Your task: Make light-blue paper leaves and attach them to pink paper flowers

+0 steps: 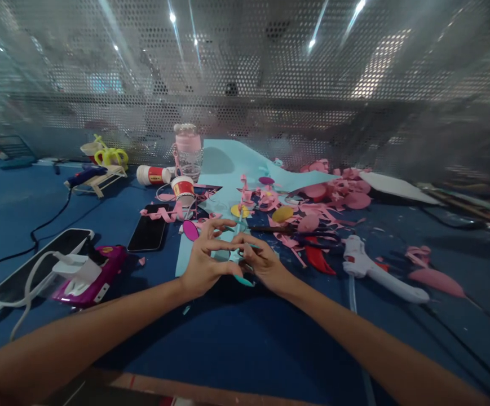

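Observation:
Close together over the blue table, my left hand [204,259] and my right hand [265,265] both have their fingertips on a small light-blue piece [236,256], star-like in outline and probably foam sheet. The left thumb reaches under it while the other left fingers arch above. My right thumb and fingers pinch its right side. A teal pointed oval [243,280] shows just below the fingers; whether it is joined to the piece I cannot tell. Behind the hands lie a light-blue sheet [228,197], a yellow disc [282,214] and a magenta disc [190,230].
A white glue gun [384,279] lies at right, near dark-handled scissors [318,239]. Pink scraps [312,220] are heaped behind. On the left are a phone [148,228], a magenta power socket [111,273] with cables, paper cups [183,189] and a bottle [188,149].

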`<state>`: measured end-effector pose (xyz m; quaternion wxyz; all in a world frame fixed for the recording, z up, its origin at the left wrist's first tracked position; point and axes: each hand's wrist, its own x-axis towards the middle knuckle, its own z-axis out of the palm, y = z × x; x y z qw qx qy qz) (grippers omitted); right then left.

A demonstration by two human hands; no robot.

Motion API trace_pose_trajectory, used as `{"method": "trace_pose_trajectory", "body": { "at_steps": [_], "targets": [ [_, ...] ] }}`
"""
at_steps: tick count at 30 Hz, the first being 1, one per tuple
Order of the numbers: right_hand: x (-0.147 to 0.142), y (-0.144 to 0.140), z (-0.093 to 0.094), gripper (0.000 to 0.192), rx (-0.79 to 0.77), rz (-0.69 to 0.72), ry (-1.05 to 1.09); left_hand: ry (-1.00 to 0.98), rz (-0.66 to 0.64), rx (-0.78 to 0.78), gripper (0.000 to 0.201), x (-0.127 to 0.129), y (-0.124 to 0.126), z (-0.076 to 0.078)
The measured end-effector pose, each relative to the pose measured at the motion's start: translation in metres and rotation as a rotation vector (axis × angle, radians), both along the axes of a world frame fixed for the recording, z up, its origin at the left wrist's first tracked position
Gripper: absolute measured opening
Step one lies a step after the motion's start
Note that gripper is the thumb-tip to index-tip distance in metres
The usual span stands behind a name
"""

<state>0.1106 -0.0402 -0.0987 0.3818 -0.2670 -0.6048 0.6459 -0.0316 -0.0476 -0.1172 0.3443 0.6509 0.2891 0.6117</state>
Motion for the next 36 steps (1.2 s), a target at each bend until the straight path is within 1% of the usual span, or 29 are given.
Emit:
{"method": "trace_pose_trajectory", "body": {
  "at_steps": [7, 12, 15, 21, 25, 27, 30, 32, 33, 34, 36],
  "targets": [
    [0.004, 0.001, -0.001, 0.044, 0.025, -0.001, -0.008, 0.047, 0.019, 0.02, 0.038, 0.0, 0.0, 0.002],
    [0.004, -0.002, -0.001, 0.041, 0.021, -0.046, -0.019, 0.116, 0.047, 0.076, 0.039, 0.0, -0.001, 0.002],
    [0.003, -0.004, -0.003, 0.04, 0.023, -0.062, 0.01, 0.126, 0.068, 0.105, 0.04, -0.001, -0.001, 0.001],
    [-0.001, -0.008, -0.003, 0.044, -0.08, -0.089, 0.027, 0.141, 0.077, 0.127, 0.041, -0.003, -0.002, 0.001],
    [-0.002, -0.01, -0.001, 0.045, -0.064, -0.131, 0.01, 0.175, 0.081, 0.156, 0.041, -0.003, -0.002, 0.002],
    [-0.002, -0.01, 0.0, 0.043, -0.03, -0.131, -0.017, 0.192, 0.084, 0.163, 0.045, -0.002, -0.002, 0.002],
    [0.002, -0.007, 0.001, 0.044, 0.003, -0.135, -0.065, 0.221, 0.091, 0.166, 0.063, -0.005, 0.001, 0.002],
    [0.008, -0.003, 0.002, 0.046, 0.021, -0.16, -0.082, 0.212, 0.135, 0.182, 0.069, -0.011, 0.005, 0.005],
    [0.011, 0.001, 0.003, 0.046, 0.038, -0.18, -0.089, 0.187, 0.182, 0.202, 0.066, -0.015, 0.008, 0.008],
    [0.014, 0.004, 0.004, 0.047, 0.06, -0.21, -0.089, 0.149, 0.247, 0.229, 0.059, -0.02, 0.012, 0.011],
    [0.021, 0.012, 0.005, 0.046, 0.109, -0.269, -0.094, 0.074, 0.438, 0.282, 0.041, -0.03, 0.019, 0.02]
  ]
}}
